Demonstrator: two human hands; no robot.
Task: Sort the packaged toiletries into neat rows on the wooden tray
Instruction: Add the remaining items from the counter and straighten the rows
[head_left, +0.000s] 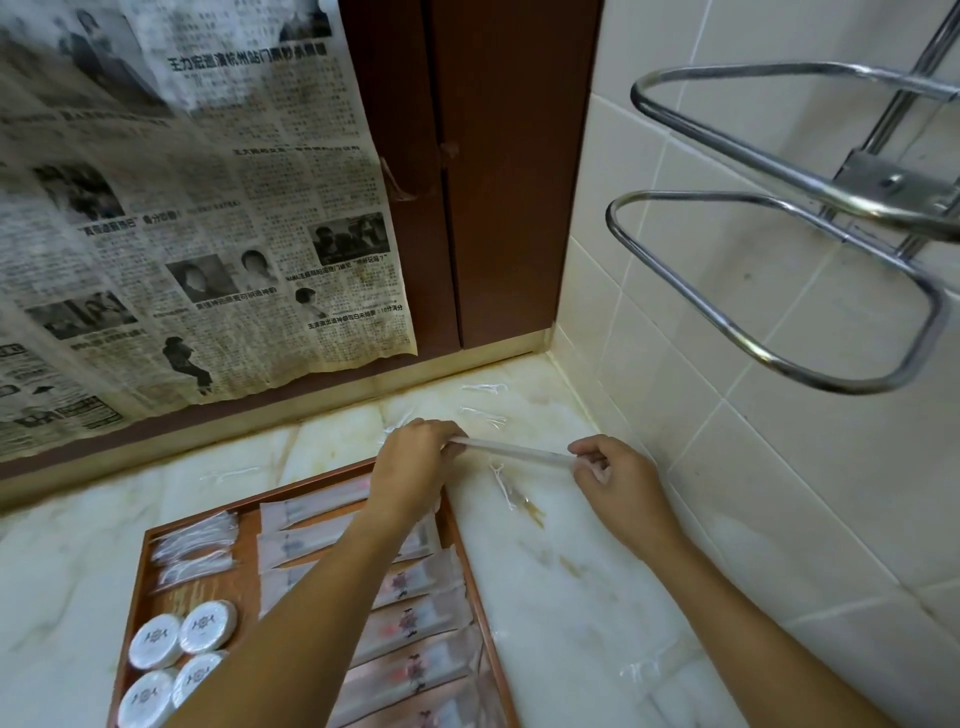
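Note:
A long thin packaged toothbrush is held level above the marble counter, just beyond the wooden tray's far right corner. My left hand pinches its left end and my right hand pinches its right end. The wooden tray lies at the lower middle. It holds a column of long translucent packets, several round white boxes at its near left, and clear small sachets at its far left. My left forearm crosses over the packets.
Loose clear floss-pick packets lie on the marble counter behind and right of the tray. A newspaper sheet hangs over the back. A chrome towel rack juts from the tiled right wall, above the counter.

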